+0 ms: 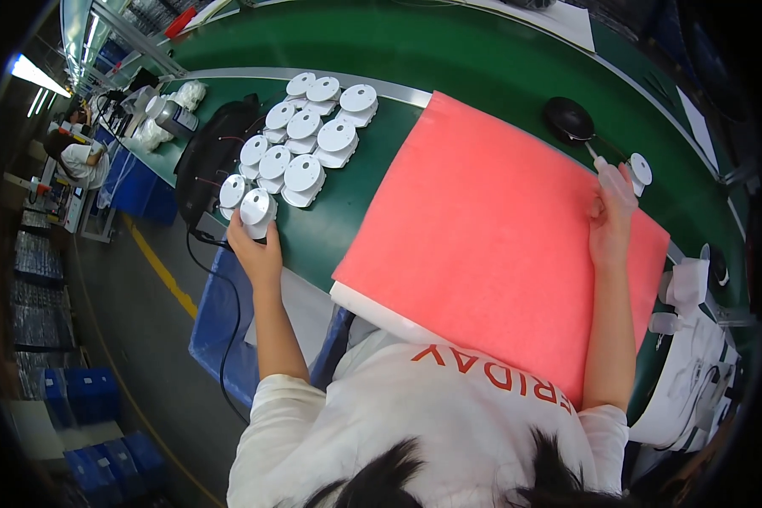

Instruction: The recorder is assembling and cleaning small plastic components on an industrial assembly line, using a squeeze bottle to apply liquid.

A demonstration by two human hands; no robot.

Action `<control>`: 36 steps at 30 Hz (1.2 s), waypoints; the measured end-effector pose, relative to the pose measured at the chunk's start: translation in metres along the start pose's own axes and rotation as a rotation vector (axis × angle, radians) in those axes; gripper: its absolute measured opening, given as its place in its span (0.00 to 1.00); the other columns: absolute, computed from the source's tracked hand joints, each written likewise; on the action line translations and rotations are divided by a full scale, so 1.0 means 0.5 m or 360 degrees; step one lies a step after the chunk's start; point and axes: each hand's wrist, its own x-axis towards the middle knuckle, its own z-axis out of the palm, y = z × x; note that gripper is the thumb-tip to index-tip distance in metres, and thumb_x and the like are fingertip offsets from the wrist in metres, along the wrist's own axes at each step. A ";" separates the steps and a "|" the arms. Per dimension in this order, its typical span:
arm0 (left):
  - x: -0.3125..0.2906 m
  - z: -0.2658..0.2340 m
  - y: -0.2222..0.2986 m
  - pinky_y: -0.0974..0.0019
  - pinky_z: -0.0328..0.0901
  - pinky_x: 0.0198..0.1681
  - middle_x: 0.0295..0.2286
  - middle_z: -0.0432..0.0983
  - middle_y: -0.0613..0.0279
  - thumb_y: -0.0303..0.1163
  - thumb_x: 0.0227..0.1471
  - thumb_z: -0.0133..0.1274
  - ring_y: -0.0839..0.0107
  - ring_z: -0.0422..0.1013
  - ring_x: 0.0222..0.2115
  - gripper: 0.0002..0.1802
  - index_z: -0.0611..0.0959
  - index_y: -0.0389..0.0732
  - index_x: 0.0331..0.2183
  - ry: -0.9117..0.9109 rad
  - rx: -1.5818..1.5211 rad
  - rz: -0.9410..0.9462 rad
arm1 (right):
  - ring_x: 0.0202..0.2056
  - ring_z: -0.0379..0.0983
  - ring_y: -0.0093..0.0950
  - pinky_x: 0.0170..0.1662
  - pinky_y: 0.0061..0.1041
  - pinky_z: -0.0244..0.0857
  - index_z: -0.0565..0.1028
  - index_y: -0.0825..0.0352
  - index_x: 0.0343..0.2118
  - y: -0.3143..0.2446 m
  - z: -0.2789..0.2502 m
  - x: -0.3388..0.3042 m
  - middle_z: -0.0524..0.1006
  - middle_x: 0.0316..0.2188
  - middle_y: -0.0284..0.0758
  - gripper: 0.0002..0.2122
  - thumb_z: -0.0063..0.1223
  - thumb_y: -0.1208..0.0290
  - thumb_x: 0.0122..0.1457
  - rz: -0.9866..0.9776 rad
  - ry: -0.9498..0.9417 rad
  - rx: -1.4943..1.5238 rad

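Several white round devices (303, 125), each a disc with a small dark spot on a squarish base, stand in close rows at the left of the green table. My left hand (255, 251) has its thumb and fingers around the nearest white device (257, 210), at the front of the rows. My right hand (611, 212), over the far right part of a pink mat (474, 229), is closed around a tool with a pale translucent handle (615, 184). Its thin tip points toward a black rounded object (569, 118). Right of that hand is another white device (641, 173).
A black bag-like item (216, 157) with thin red wires lies left of the rows, beside a grey bottle (174, 118). A blue bin (216, 330) stands below the table's left edge, a black cable across it. Clear plastic containers (688, 281) are at the right.
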 end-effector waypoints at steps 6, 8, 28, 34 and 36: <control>0.016 -0.066 0.103 0.63 0.57 0.47 0.45 0.59 0.51 0.27 0.39 0.57 0.63 0.62 0.44 0.33 0.62 0.33 0.48 0.0077 -0.0462 -0.0451 | 0.45 0.62 0.26 0.47 0.23 0.57 0.53 0.62 0.53 0.060 -0.021 0.004 0.65 0.42 0.34 0.27 0.49 0.74 0.50 -0.0119 -0.0267 -0.0517; 0.025 -0.089 0.140 0.67 0.59 0.46 0.46 0.57 0.55 0.25 0.40 0.57 0.68 0.62 0.44 0.34 0.61 0.35 0.49 0.0170 -0.1100 -0.0411 | 0.48 0.60 0.27 0.50 0.25 0.55 0.53 0.62 0.53 0.069 -0.019 0.000 0.64 0.44 0.35 0.29 0.50 0.77 0.48 -0.0124 -0.0420 -0.0711; 0.062 -0.202 0.360 0.67 0.54 0.50 0.45 0.60 0.57 0.35 0.41 0.57 0.67 0.59 0.46 0.33 0.62 0.36 0.47 -0.0294 -0.2663 -0.0294 | 0.49 0.60 0.27 0.52 0.27 0.52 0.52 0.61 0.56 0.003 0.038 -0.029 0.66 0.43 0.34 0.35 0.54 0.76 0.43 -0.0147 -0.0563 -0.0918; 0.046 -0.111 0.180 0.69 0.57 0.47 0.41 0.64 0.55 0.20 0.45 0.49 0.69 0.64 0.41 0.21 0.65 0.31 0.43 0.0344 -0.1352 -0.0399 | 0.53 0.56 0.33 0.53 0.29 0.52 0.55 0.64 0.55 -0.090 -0.019 -0.026 0.64 0.49 0.37 0.35 0.55 0.75 0.39 -0.0444 -0.0840 -0.1565; 0.022 -0.087 0.076 0.67 0.57 0.48 0.41 0.62 0.55 0.24 0.43 0.55 0.67 0.61 0.42 0.25 0.65 0.31 0.43 0.0542 -0.0744 -0.0301 | 0.52 0.58 0.35 0.53 0.29 0.53 0.59 0.65 0.53 -0.145 -0.026 -0.034 0.64 0.49 0.38 0.33 0.54 0.75 0.38 -0.0466 -0.0891 -0.2166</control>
